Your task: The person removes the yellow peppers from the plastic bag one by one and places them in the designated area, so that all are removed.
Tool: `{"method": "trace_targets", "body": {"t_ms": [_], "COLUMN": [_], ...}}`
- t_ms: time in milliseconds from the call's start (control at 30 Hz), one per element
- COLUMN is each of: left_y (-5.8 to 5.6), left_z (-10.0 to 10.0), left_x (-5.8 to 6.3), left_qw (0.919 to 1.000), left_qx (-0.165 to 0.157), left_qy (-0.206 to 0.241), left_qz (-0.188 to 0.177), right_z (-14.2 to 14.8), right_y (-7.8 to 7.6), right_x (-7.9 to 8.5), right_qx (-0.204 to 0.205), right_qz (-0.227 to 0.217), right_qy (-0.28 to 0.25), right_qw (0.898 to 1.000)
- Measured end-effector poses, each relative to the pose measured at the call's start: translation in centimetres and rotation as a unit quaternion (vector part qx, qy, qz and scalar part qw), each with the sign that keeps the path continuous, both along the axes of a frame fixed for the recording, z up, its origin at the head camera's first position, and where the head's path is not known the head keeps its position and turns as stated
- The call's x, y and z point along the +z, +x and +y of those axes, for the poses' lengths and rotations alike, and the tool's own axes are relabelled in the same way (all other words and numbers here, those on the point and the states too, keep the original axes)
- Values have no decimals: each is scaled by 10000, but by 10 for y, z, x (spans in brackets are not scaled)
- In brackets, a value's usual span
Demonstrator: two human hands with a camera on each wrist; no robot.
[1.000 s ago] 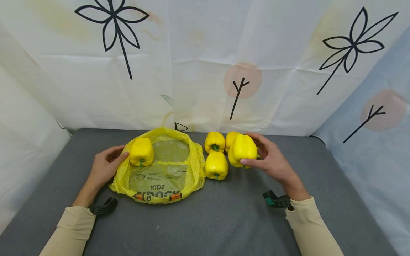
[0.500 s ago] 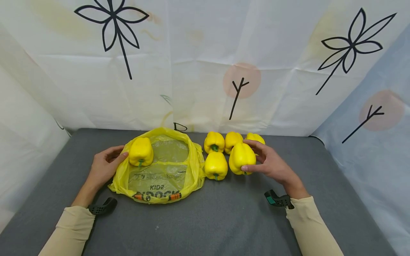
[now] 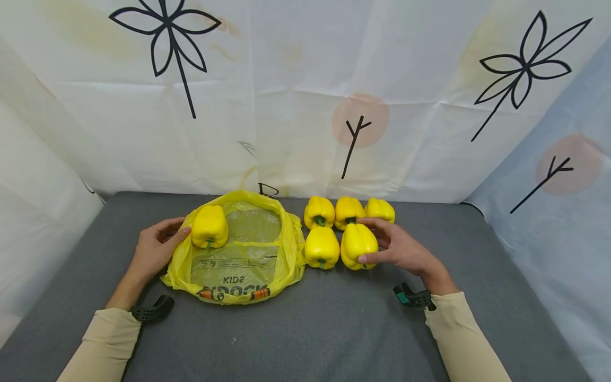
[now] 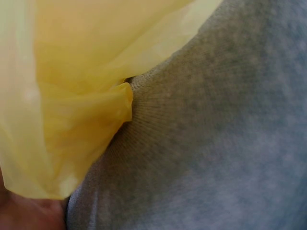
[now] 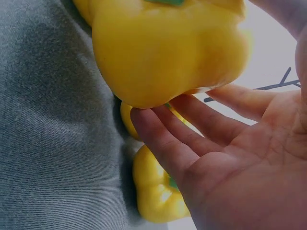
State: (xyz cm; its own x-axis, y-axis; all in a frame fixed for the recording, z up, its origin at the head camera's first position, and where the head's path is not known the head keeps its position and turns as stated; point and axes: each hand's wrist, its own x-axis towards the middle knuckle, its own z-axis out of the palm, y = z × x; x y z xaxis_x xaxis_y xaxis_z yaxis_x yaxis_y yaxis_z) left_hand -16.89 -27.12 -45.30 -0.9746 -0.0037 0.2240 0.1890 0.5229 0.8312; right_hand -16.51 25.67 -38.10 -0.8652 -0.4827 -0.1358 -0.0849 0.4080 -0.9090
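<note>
My right hand point(image 3: 400, 249) holds a yellow bell pepper point(image 3: 359, 246) between thumb and fingers at the front of a group of peppers. In the right wrist view the fingers point(image 5: 168, 141) lie against that pepper point(image 5: 158, 52), green stem at the top edge. My left hand point(image 3: 155, 249) grips the left rim of an open yellow plastic bag point(image 3: 291, 254), thumb on the near side; its other fingertips are hidden. Inside the bag, by the thumb, sits another yellow pepper point(image 3: 210, 227). The left wrist view shows mostly bag plastic point(image 4: 72, 105) and little of the hand.
Beside the bag's right side stand more yellow peppers: one in front point(image 3: 322, 248), and a back row of three, left point(image 3: 319, 211), middle point(image 3: 348, 211) and right point(image 3: 380, 210). A grey cloth-covered table point(image 3: 286, 339) lies beneath, with a patterned white curtain point(image 3: 296, 106) behind it.
My right hand has lowered its pepper toward the front of the group, uncovering the back-row peppers behind it. The left hand and the bag have stayed in place.
</note>
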Motion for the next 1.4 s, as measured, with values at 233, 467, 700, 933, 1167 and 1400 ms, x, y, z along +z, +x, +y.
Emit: {"method": "trace_targets", "body": {"t_ms": [233,467,700,933,1167,1400], "left_y": [0,-1,-2,-1,-1,-1], "left_z": [-1,0,-1,-1,-1,-1], "left_x": [0,-1,-2,-1,-1,-1], "left_qw": [10000,10000,10000,10000,10000,10000], "left_qx": [16,-11,-14,-10,1,-4], "left_qy": [-22,45,77,85,67,93], "left_qz": [-37,-17,-23,-14,-40,-8], "right_z": [-1,-2,-3,-3,-4,-4], "right_y": [-1,-2,-3,-3,-3,-4], "right_x": [-3,-8,-10,-11,-11,-13], "right_qx": [22,109,87,67,34,64], "right_qz": [-148,-260,-309,-305,-221,-133], "right_qy": [48,31,100,83,84,93], "right_qw": [9999,9996,9994,9995,9997,9998]}}
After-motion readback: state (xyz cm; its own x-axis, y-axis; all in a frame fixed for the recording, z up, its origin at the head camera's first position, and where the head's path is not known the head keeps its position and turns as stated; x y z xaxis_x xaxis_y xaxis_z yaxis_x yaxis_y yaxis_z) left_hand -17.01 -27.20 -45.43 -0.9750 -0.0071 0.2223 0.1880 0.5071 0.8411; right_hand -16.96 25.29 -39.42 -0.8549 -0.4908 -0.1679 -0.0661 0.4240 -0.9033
